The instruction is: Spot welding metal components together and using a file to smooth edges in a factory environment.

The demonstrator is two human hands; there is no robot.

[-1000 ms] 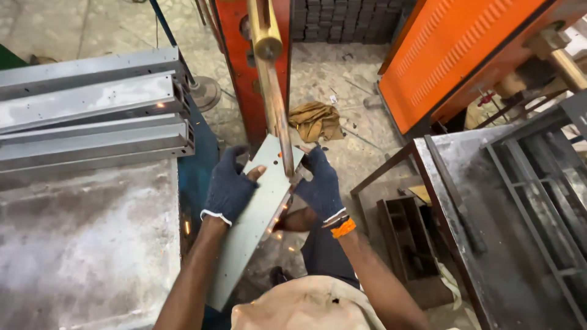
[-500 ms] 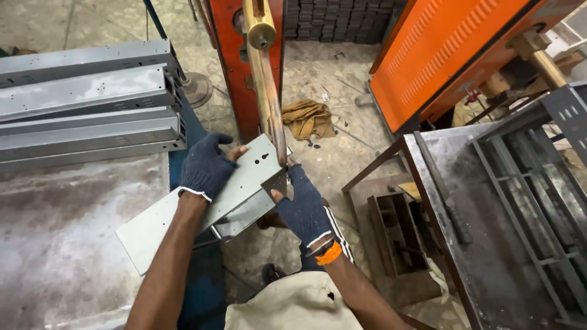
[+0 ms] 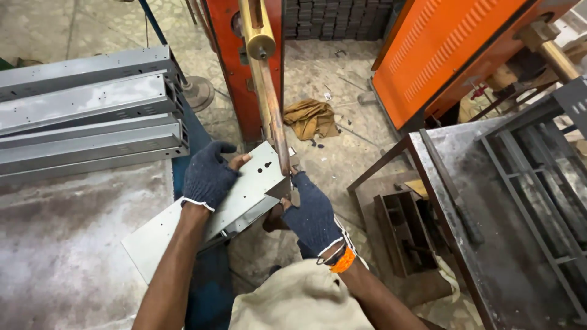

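Note:
Both my hands wear dark blue gloves. My left hand (image 3: 208,177) grips the upper edge of a long grey sheet-metal panel (image 3: 244,189) with small holes, which lies tilted from lower left to upper right. My right hand (image 3: 312,211), with an orange band at the wrist, holds the panel's right end and a small metal piece (image 3: 280,189) under the tip of a copper rod (image 3: 274,116) of an orange machine (image 3: 247,73). The rod's lower end touches the panel near my right fingers.
A stack of long grey metal channels (image 3: 85,116) lies on a worn metal table (image 3: 67,244) at the left. A dark metal frame table (image 3: 513,201) stands at the right, an orange cabinet (image 3: 440,55) behind it. A brown rag (image 3: 312,116) lies on the floor.
The panel has swung from nearly upright to lying across toward the left, and both hands turned with it. My right hand has come up to the rod's tip.

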